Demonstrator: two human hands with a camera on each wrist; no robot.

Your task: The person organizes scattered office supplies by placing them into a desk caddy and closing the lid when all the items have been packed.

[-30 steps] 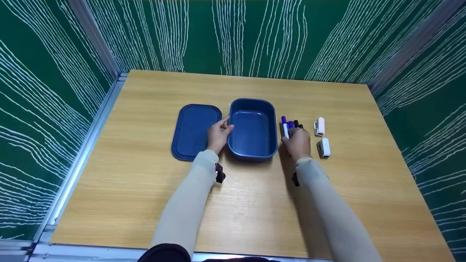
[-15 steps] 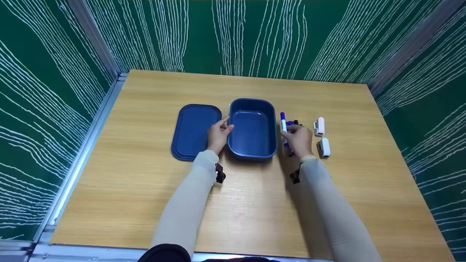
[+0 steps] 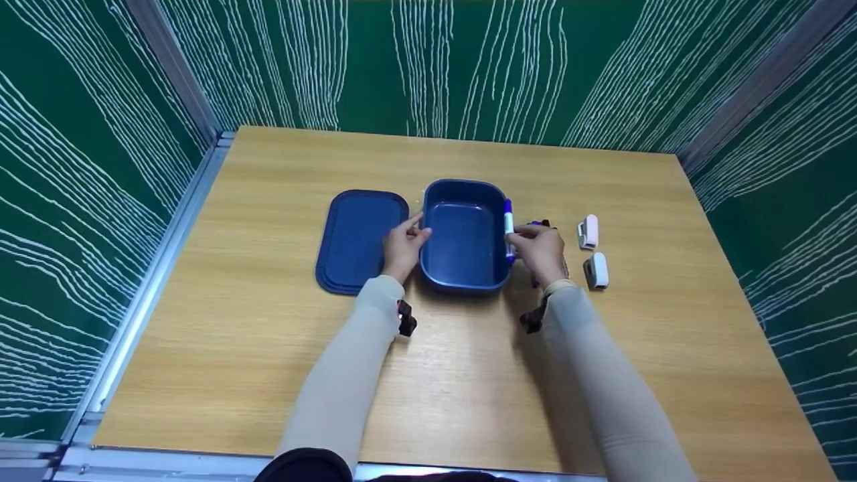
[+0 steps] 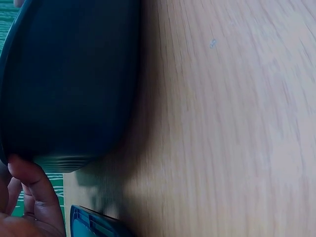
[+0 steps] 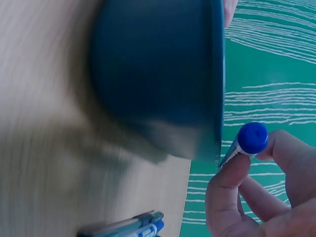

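My right hand (image 3: 541, 253) pinches a white marker (image 3: 509, 224) with blue-purple ends between thumb and fingers. It is at the right rim of an open dark blue box (image 3: 462, 251); its blue end (image 5: 253, 138) faces the camera in the right wrist view. My left hand (image 3: 402, 251) holds the box's left rim, and a bent finger (image 4: 34, 185) touches the wall below the rim in the left wrist view. Beneath and beside my right hand lie more markers (image 5: 140, 228), partly hidden. The box's visible floor is bare.
The flat blue lid (image 3: 358, 241) lies left of the box, partly behind my left hand. To the right are a pinkish stapler-like object (image 3: 588, 231) and a white one (image 3: 597, 270). Green walls with white streaks surround the wooden table (image 3: 268, 375).
My right hand has lifted one marker from the group and carried it left to the box's rim. My left hand and the box have stayed in place.
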